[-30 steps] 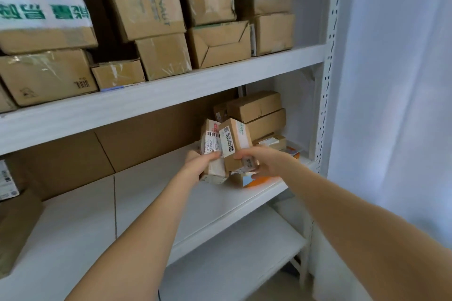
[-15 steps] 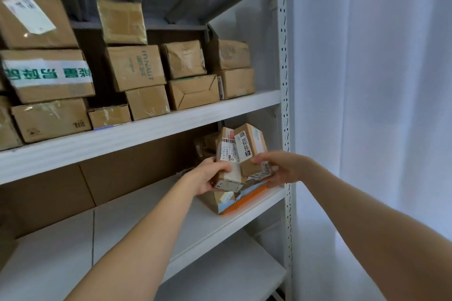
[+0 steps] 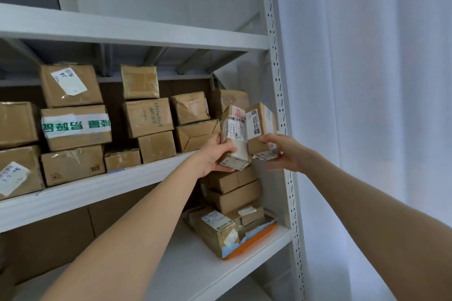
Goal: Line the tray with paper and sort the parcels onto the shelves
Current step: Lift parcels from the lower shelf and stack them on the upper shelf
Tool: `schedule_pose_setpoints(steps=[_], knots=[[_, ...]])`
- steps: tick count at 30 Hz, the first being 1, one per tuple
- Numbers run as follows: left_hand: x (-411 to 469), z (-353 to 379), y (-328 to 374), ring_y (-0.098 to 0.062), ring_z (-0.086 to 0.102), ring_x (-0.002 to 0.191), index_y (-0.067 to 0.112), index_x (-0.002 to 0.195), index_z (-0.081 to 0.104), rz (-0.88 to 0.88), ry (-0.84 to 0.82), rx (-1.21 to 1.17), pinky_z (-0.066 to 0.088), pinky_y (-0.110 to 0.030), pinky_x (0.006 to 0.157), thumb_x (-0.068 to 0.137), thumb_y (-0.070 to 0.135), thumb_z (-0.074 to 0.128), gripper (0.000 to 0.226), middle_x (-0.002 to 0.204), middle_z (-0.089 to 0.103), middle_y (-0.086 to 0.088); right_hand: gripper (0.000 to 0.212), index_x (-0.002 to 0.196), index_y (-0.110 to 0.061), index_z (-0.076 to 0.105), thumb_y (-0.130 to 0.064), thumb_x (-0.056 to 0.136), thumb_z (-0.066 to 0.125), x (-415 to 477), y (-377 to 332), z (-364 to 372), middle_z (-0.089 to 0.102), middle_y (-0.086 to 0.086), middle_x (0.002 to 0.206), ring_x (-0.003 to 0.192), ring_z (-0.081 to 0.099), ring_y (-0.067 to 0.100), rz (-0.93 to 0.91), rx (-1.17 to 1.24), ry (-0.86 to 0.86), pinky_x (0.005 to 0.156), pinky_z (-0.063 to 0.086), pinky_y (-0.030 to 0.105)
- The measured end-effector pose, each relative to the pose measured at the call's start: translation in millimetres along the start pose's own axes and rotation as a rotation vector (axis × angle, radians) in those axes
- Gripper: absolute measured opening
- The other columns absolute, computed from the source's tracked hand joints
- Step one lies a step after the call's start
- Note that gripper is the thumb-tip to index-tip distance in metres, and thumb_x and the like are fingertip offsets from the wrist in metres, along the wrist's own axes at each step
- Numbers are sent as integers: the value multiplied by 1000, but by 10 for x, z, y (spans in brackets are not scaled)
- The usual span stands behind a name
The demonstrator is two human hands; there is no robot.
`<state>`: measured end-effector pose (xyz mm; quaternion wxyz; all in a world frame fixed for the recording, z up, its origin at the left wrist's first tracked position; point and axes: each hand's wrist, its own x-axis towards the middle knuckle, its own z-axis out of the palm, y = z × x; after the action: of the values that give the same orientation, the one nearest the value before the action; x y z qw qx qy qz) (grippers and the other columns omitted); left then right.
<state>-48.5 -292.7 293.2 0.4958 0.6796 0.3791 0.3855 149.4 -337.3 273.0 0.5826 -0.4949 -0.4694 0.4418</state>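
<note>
My left hand grips a small parcel with a barcode label, held upright. My right hand grips a second small brown parcel with a white label right beside it. Both parcels are raised in front of the right end of the middle shelf, which carries several brown cardboard boxes. On the lower shelf an orange and white tray holds several small parcels next to stacked boxes.
A white perforated upright stands just right of the held parcels, with a white curtain beyond it. The top shelf runs above the boxes. Brown cardboard backs the lower shelf.
Both hands have lifted the two parcels from the tray on the lower shelf up to the level of the middle shelf. The view has tilted upward.
</note>
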Motion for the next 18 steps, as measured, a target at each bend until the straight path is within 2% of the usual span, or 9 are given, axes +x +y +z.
schedule_pose_setpoints(steps=[2, 5, 9, 13, 16, 18], knots=[[28, -5, 178, -31, 65, 99, 35, 140, 35, 56, 26, -4, 57, -48, 79, 92, 9, 55, 58, 111, 61, -5, 51, 126, -11, 50, -24, 83, 74, 63, -147, 20, 65, 13, 109, 93, 69, 26, -43, 98, 5, 78, 60, 44], [84, -31, 441, -32, 63, 104, 44, 145, 26, 104, 38, -35, 57, -48, 80, 94, 10, 52, 66, 127, 56, -9, 57, 128, -13, 45, -27, 81, 74, 178, -358, 88, 61, 13, 118, 100, 67, 26, -122, 120, 56, 83, 59, 45], [182, -115, 712, -34, 60, 108, 40, 146, 28, 202, 100, -54, 57, -49, 77, 97, 14, 48, 59, 132, 53, -11, 63, 134, -14, 41, -36, 83, 72, 309, -625, 168, 57, 11, 118, 98, 64, 25, -220, 89, 144, 75, 62, 41], [305, -285, 965, -33, 61, 103, 31, 143, 36, 215, 238, -75, 57, -50, 80, 99, 22, 46, 46, 124, 56, -15, 77, 138, -16, 38, -45, 77, 74, 514, -906, 276, 57, 11, 117, 101, 62, 24, -287, 28, 224, 58, 60, 30], [381, -459, 1164, -31, 65, 95, 24, 133, 47, 203, 322, -86, 59, -46, 71, 99, 24, 46, 34, 112, 61, -17, 82, 137, -18, 41, -49, 70, 75, 732, -1096, 398, 56, 10, 120, 104, 60, 24, -346, -57, 303, 63, 61, 33], [429, -585, 1275, -28, 67, 87, 21, 126, 50, 200, 363, -81, 60, -44, 65, 99, 26, 46, 28, 104, 64, -17, 81, 136, -19, 43, -53, 69, 72, 856, -1224, 493, 53, 11, 123, 104, 58, 25, -371, -134, 338, 60, 60, 31]])
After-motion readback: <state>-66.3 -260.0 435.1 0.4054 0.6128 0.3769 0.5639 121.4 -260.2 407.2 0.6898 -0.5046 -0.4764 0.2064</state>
